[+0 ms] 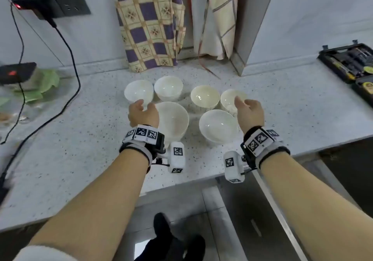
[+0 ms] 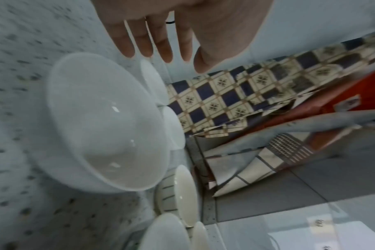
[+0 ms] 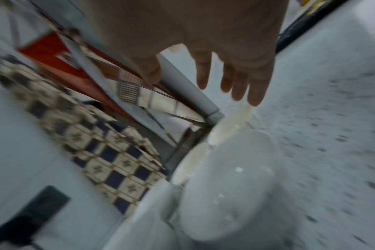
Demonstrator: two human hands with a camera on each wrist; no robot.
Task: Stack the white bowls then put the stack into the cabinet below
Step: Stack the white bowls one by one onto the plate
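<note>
Several white bowls stand upright on the speckled counter (image 1: 80, 159). The back row runs from the far-left bowl (image 1: 138, 92) past a second bowl (image 1: 168, 88) and a cream bowl (image 1: 204, 98) to the far-right bowl (image 1: 230, 101). Two larger bowls sit in front, one on the left (image 1: 173, 119) (image 2: 105, 121), one on the right (image 1: 218, 128) (image 3: 229, 182). My left hand (image 1: 142, 112) (image 2: 161, 42) hovers open at the far-left bowl's near rim. My right hand (image 1: 247, 109) (image 3: 231, 81) hovers open over the far-right bowl. Neither hand holds anything.
A checked cloth (image 1: 149, 28) hangs at the back wall. A black cable (image 1: 70, 63) runs from a wall socket (image 1: 52, 0) across the left of the counter. An open black tool case (image 1: 351, 67) lies at the right. The counter edge (image 1: 181, 182) is close to me, with floor below.
</note>
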